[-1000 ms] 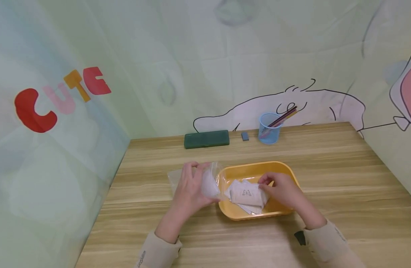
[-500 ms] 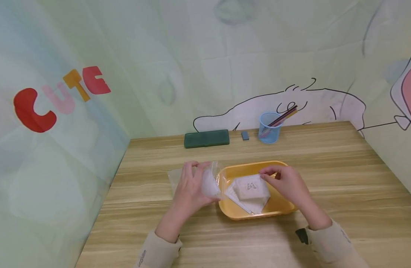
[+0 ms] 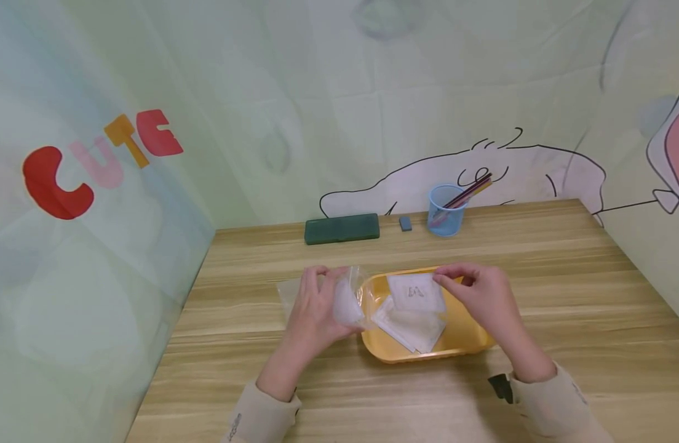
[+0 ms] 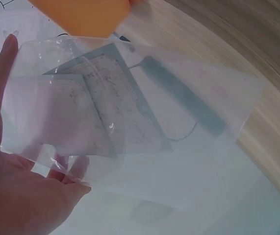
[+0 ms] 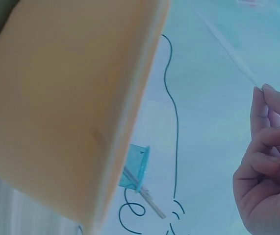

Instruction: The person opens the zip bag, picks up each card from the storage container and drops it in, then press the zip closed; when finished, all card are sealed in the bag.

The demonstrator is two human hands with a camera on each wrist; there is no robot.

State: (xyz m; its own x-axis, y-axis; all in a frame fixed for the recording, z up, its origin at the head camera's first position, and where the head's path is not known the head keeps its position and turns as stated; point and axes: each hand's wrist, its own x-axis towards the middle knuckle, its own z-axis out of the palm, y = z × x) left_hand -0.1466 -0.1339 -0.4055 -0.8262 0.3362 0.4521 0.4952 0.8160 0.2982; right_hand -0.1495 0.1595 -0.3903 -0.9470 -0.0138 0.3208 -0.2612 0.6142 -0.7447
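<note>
My left hand (image 3: 312, 307) holds a clear plastic zip bag (image 4: 218, 166), its mouth spread by the fingers and facing right. Square pale cards (image 4: 46, 112) with printed borders lie inside the bag. Between thumb and fingertips my right hand (image 3: 486, 298) pinches the corner of a thin square white card (image 3: 414, 293) with a small butterfly-like print. This card is raised over the back of a yellow-orange tray (image 3: 465, 329), and the right wrist view shows it edge-on. More square whitish cards (image 3: 411, 332) lie overlapping in the tray.
Behind the tray stand a dark green flat case (image 3: 342, 229), a small blue eraser (image 3: 405, 224) and a blue cup (image 3: 444, 212) with several pencils (image 3: 472, 192). A printed cloth backdrop (image 3: 262, 111) rises along the wooden table's (image 3: 251, 258) back and left edges.
My right hand has lifted the butterfly-print card up and back, off the pile in the tray, uncovering the cards beneath. The left hand and the bag have stayed in place.
</note>
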